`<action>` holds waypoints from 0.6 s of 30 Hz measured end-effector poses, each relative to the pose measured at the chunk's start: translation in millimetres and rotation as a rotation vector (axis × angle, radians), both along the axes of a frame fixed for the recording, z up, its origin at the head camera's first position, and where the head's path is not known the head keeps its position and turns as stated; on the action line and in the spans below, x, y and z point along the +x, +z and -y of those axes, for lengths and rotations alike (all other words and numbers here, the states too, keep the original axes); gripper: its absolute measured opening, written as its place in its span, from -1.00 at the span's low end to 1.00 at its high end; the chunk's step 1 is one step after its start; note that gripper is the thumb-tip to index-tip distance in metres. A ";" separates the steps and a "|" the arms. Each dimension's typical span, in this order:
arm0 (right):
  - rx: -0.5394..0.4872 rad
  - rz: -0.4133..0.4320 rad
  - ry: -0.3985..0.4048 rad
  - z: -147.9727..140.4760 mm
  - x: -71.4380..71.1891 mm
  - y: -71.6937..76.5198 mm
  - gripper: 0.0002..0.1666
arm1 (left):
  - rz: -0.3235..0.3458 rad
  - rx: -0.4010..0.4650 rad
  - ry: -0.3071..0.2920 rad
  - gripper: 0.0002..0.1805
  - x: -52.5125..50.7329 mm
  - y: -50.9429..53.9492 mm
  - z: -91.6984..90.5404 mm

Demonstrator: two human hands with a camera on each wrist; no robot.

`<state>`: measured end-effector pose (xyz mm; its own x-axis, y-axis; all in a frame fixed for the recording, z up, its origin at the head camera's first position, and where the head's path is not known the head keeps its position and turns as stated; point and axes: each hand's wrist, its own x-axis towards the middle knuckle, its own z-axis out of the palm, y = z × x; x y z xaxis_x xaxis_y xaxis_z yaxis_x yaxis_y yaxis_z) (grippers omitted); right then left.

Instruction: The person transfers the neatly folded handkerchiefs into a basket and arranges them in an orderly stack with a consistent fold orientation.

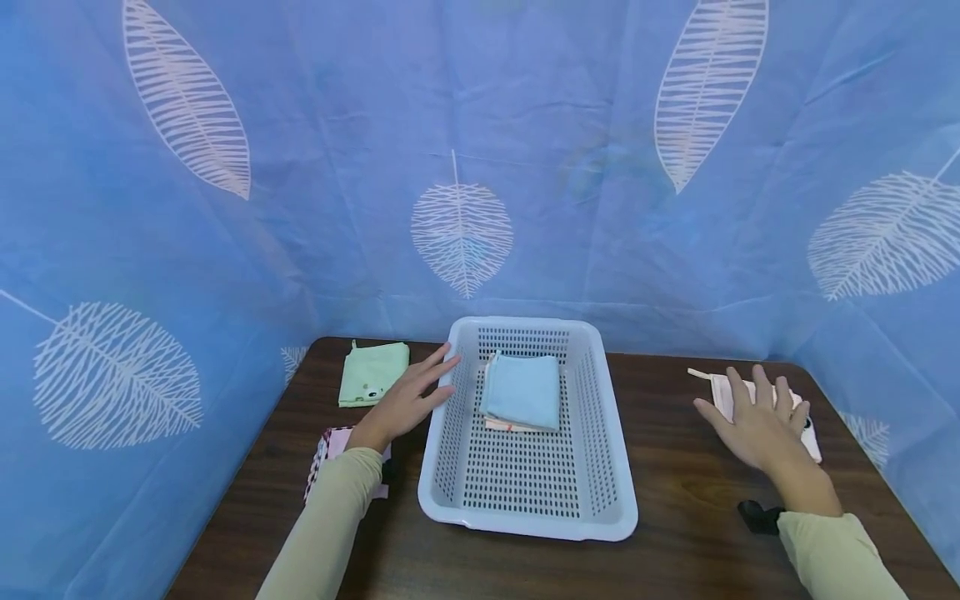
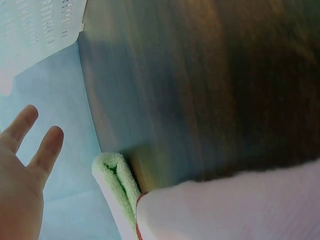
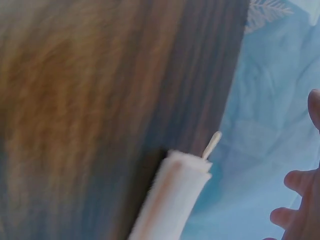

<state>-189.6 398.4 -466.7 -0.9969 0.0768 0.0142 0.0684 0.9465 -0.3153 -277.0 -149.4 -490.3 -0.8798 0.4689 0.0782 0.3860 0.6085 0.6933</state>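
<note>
My left hand (image 1: 407, 400), fingers spread, hovers by the left rim of a white plastic basket (image 1: 525, 527), holding nothing. Inside the basket lies a folded light blue towel (image 1: 522, 392) on top of a pale cloth with a red mark (image 1: 501, 425). A folded green towel (image 1: 373, 372) is beyond my left hand, and a pink towel with a checked edge (image 1: 339, 440) is partly hidden under my left forearm. My right hand (image 1: 765, 429) is spread above a folded white towel with a hanging loop (image 1: 722, 392), covering much of it in the head view; its fingers grip nothing.
Everything stands on a dark wooden table (image 1: 675, 483). A blue curtain with white leaf prints (image 1: 555, 250) closes off the back and both sides. A black strap piece (image 1: 759, 517) shows at my right wrist.
</note>
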 end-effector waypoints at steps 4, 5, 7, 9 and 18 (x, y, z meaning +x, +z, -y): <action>-0.011 0.046 -0.016 -15.8 3.9 -7.4 0.17 | -0.014 0.002 -0.004 -0.35 0.5 -2.2 -0.4; -0.014 0.056 -0.021 -20.7 5.2 -9.2 0.17 | -0.013 0.000 -0.005 -0.35 0.6 -2.7 -1.0; -0.018 0.074 -0.034 -29.8 7.8 -12.7 0.16 | -0.008 -0.008 -0.003 -0.34 1.0 -3.4 -2.4; -0.030 0.087 -0.046 -37.1 10.2 -15.6 0.16 | 0.002 -0.009 -0.001 -0.34 1.1 -3.5 -3.7; -0.044 0.099 -0.082 -47.8 9.6 -22.1 0.18 | 0.000 0.014 0.001 -0.35 -2.5 -6.3 -1.3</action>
<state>-180.0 446.2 -488.8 -0.9837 0.1563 -0.0890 0.1776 0.9219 -0.3444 -279.5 -148.2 -496.6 -0.8804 0.4665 0.0854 0.3855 0.5990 0.7019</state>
